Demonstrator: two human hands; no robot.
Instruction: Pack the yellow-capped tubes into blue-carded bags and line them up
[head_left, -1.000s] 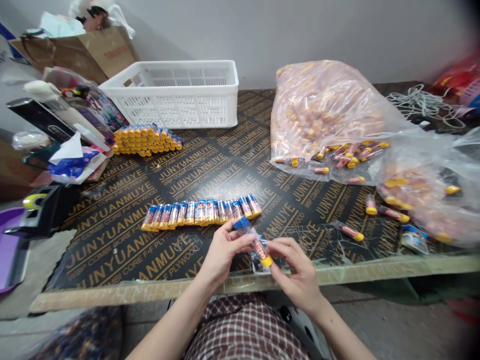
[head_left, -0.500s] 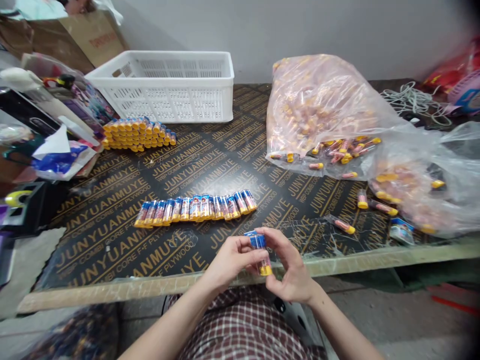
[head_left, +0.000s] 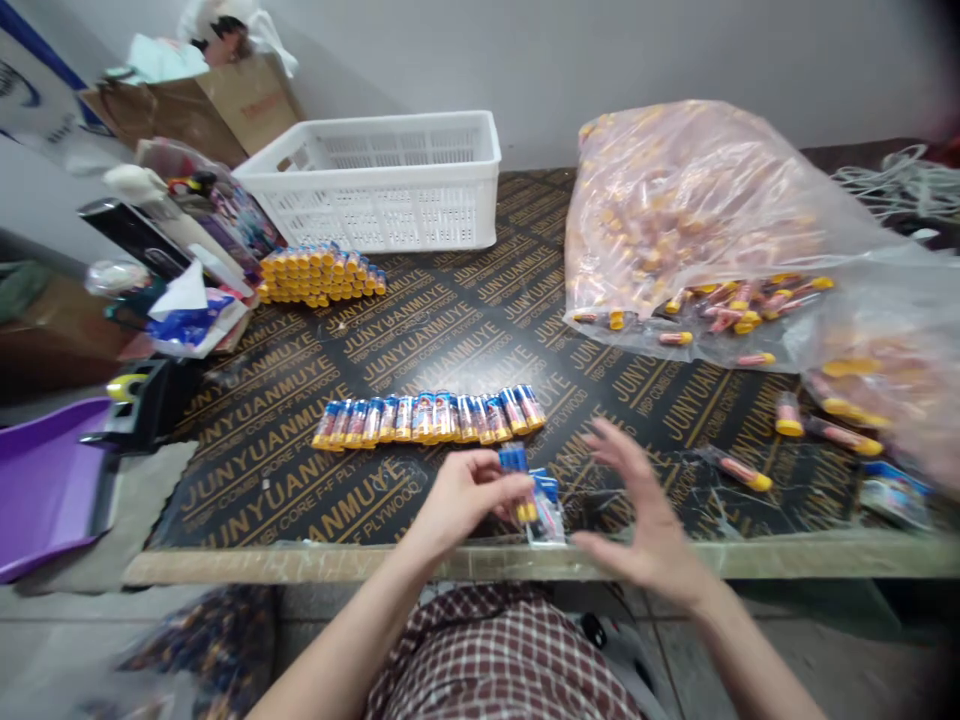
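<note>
My left hand (head_left: 469, 500) pinches a small tube (head_left: 517, 485) with a blue top and yellow bottom, near the table's front edge. Right beside that tube is a clear packet (head_left: 547, 510) with a blue upper end. My right hand (head_left: 649, 520) is to the right, fingers spread, holding nothing. Beyond my left hand, a row of blue-and-yellow tubes (head_left: 425, 415) lies side by side on the dark printed board. Farther back at the left is a stacked pile of similar tubes (head_left: 322, 275). Loose yellow-capped tubes (head_left: 742, 472) lie to the right.
A white plastic basket (head_left: 375, 205) stands at the back. Large clear bags (head_left: 682, 200) of yellow-capped tubes cover the right side. On the left are a tissue pack (head_left: 191, 318), a purple dustpan (head_left: 49, 490) and a paper bag (head_left: 251, 105). A wooden edge (head_left: 337, 566) runs along the front.
My right hand has let go and moved right, its fingers opening. The clear packet now shows beside the tube in my left hand. The view has shifted left.
</note>
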